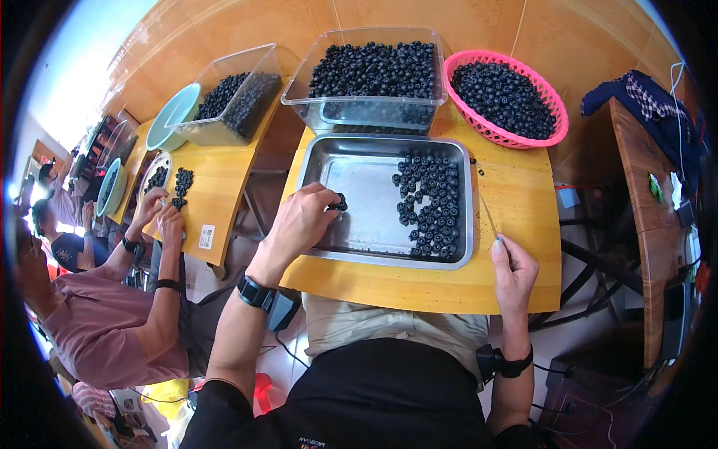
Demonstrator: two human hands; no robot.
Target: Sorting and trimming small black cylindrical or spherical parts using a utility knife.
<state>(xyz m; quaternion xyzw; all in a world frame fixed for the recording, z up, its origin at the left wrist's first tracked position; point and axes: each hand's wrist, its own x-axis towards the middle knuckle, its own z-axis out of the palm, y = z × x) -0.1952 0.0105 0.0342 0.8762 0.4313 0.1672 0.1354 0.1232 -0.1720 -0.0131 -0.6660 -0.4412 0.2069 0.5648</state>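
Observation:
My left hand [299,224] is over the left side of a shallow metal tray [348,176], its fingers pinched on a dark blueberry [341,202]. Whether more than one berry is in that pinch is hidden by the fingers. Many loose blueberries [437,202] lie in the right half of the tray. To the right of the tray, my right hand [514,273] is closed around a thin, stick-like tool [490,218] whose tip points up and away from me. The tool touches no berry.
Behind the tray stand a clear plastic bin [374,71] of blueberries and a pink basket [550,97] of them. All rest on a yellow wooden table [516,202]. At left, a co-worker [120,322] handles berries at another table [224,176]. A brown wooden table [643,194] stands at right.

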